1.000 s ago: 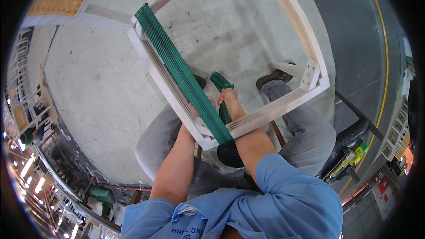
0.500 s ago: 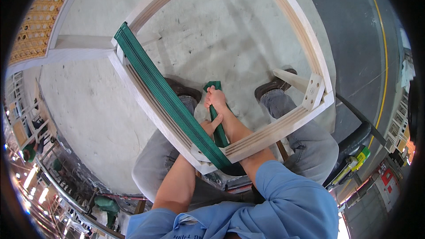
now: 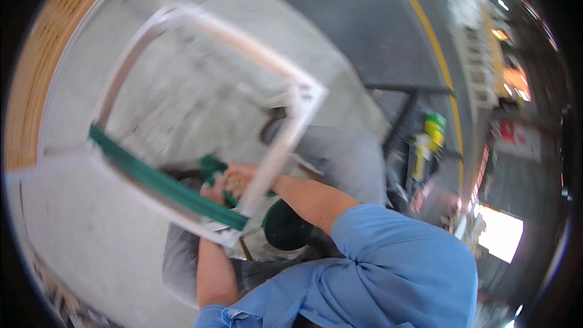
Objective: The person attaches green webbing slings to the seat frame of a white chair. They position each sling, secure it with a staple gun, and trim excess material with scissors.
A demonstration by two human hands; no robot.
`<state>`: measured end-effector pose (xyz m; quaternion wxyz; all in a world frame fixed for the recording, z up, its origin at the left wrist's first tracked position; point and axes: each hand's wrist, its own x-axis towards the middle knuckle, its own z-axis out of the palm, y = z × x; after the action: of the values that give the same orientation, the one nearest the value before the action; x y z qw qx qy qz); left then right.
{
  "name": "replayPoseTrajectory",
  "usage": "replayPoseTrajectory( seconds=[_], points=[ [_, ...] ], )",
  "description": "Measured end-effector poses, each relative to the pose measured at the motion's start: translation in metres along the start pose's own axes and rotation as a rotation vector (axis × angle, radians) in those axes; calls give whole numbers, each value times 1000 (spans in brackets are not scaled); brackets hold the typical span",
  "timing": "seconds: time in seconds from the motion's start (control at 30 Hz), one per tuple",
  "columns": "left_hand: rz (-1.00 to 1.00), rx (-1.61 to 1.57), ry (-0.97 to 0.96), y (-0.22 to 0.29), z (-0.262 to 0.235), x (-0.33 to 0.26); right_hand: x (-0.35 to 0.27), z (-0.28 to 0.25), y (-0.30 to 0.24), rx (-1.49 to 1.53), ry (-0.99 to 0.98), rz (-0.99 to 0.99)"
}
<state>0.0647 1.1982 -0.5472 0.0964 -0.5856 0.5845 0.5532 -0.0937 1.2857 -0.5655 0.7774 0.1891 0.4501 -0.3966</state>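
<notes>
A pale wooden chair frame [image 3: 246, 41] lies tilted over my lap, blurred by motion. Green webbing strap [image 3: 163, 177] runs along its left rail, from the far left corner to the near one. Inside the frame, my right hand [image 3: 242, 175] is closed on a loose length of the green webbing [image 3: 210, 166]. My left hand [image 3: 212, 192] comes up under the near corner and is closed on the same loose webbing, close beside the right. Blur smears the fingers of both hands.
A dark green rounded thing [image 3: 286, 225] sits by my right forearm. Yellow-green tools [image 3: 425, 146] lie at my right. A slatted tan panel [image 3: 45, 67] stands at the far left. A yellow line [image 3: 425, 24] crosses the dark floor beyond the pale work surface.
My view has swung to the right, so the frame and hands appear farther left. My left hand has come up next to the right hand on the loose webbing.
</notes>
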Motion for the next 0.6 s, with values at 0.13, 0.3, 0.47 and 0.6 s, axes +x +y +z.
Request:
replayPoseTrajectory(
  seconds=[0.13,0.3,0.47,0.6],
  points=[
    [-5,410,-16,16,-7,3,-154,-9,-32,-1631,17,105],
    [23,549,35,52,-5,-17,-437,-63,-40,-607,626,-942],
    [150,551,69,53,-7,3,-525,-225,-8,-1037,1693,-437],
    [231,584,80,44,-7,8,-504,-265,17,-595,1377,-563]
  ],
)
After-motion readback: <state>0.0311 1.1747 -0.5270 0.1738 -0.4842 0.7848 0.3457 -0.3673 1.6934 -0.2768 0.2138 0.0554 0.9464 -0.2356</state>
